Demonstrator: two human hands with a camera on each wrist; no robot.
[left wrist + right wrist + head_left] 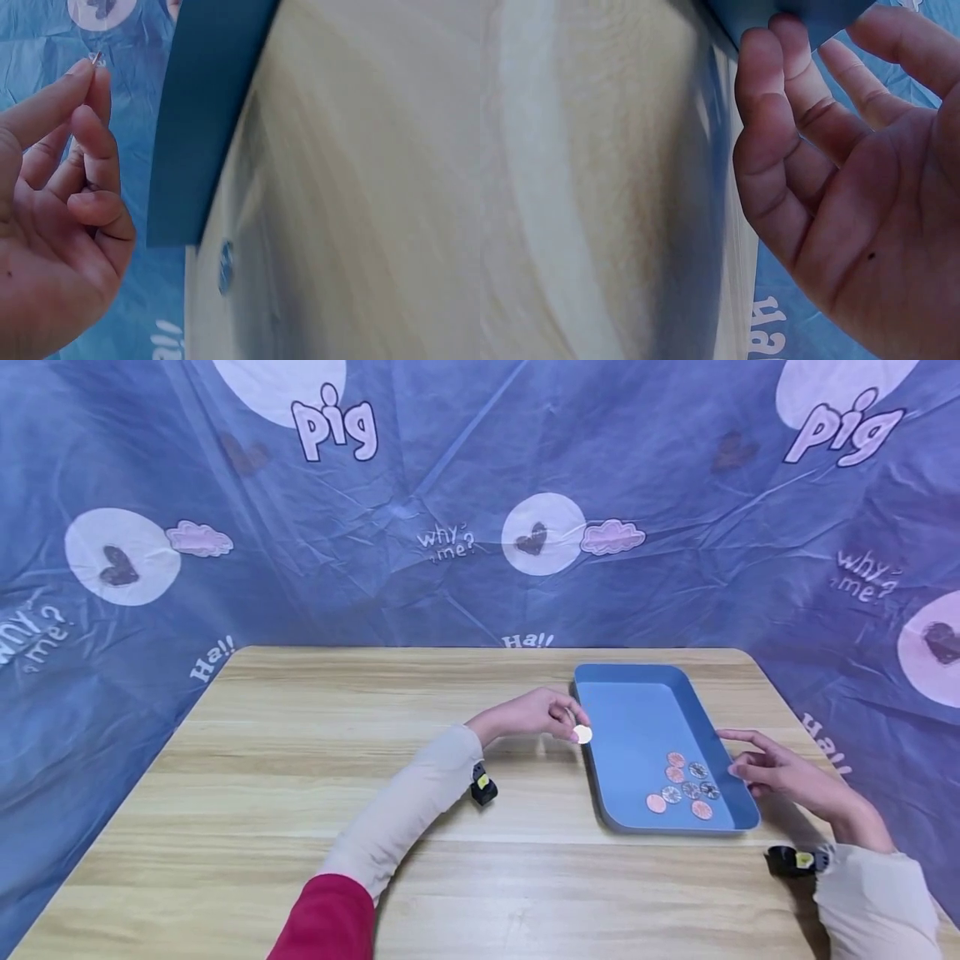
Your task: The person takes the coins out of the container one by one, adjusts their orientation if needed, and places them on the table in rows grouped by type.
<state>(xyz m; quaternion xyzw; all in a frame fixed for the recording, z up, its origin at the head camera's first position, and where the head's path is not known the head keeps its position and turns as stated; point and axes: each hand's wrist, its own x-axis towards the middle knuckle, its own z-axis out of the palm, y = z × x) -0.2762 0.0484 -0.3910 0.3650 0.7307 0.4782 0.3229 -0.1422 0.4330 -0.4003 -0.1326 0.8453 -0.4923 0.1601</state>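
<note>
Between thumb and forefinger, my left hand [536, 714] pinches a coin [582, 734], bright on its face in the head view, at the left rim of a blue tray [615, 672]. In the left wrist view the same coin [96, 58] shows edge-on above the fingertips. Several copper and silver coins [690, 790] lie in the near right part of the tray. My right hand [795, 781] holds the tray's right side, thumb at the rim and curled fingers against the outer wall [810, 19]. Another small shiny disc [226, 268] appears on the table beside the tray.
The wooden table [300, 735] extends widely to the left of the tray. Behind it hangs a blue printed cloth [420, 593], which also runs along both sides. A dark wrist camera [483, 785] sits under the left wrist, another [795, 862] by the right.
</note>
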